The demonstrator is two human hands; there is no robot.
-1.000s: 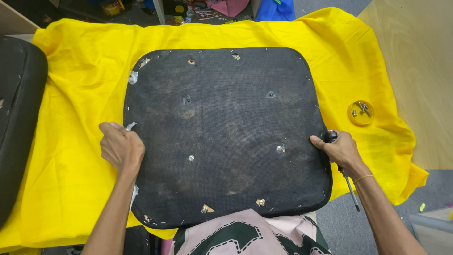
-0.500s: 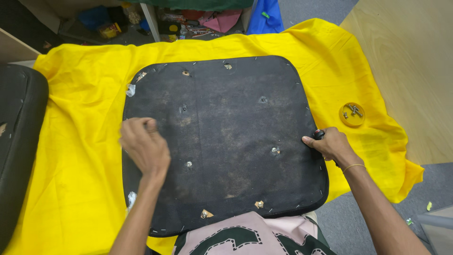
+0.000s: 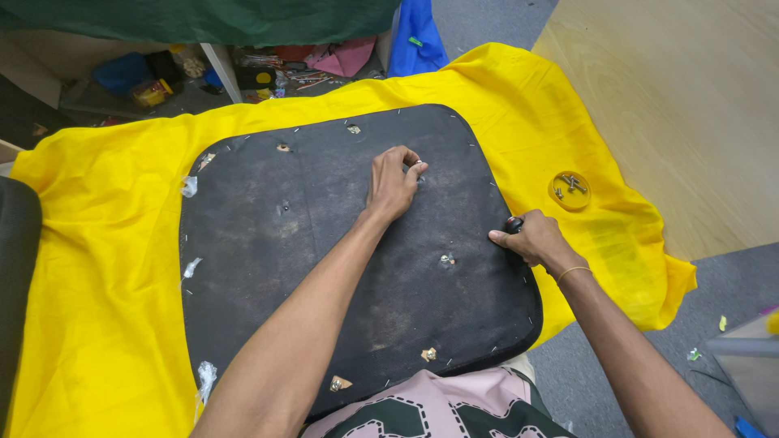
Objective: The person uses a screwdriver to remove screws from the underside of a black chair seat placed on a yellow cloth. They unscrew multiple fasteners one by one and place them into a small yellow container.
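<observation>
A black seat base (image 3: 324, 268) lies underside up on a yellow cloth (image 3: 105, 268), with several metal fittings and staples showing. My left hand (image 3: 391, 185) reaches across to the base's upper right part, and its fingertips pinch a small metal screw (image 3: 417, 166) at a hole there. At the base's right edge rests my right hand (image 3: 531, 239), closed around the black handle of a screwdriver (image 3: 514, 222) whose shaft is hidden under the hand.
A round yellow lid (image 3: 570, 190) holding a few screws sits on the cloth to the right. A light wooden board (image 3: 673, 105) lies beyond it. A black cushion (image 3: 15, 268) is at the far left. Clutter (image 3: 268, 69) covers the floor behind.
My left hand left the base's left edge and crossed to the upper right hole, where it now pinches a screw. My right hand stayed at the right edge. The view shifted left.
</observation>
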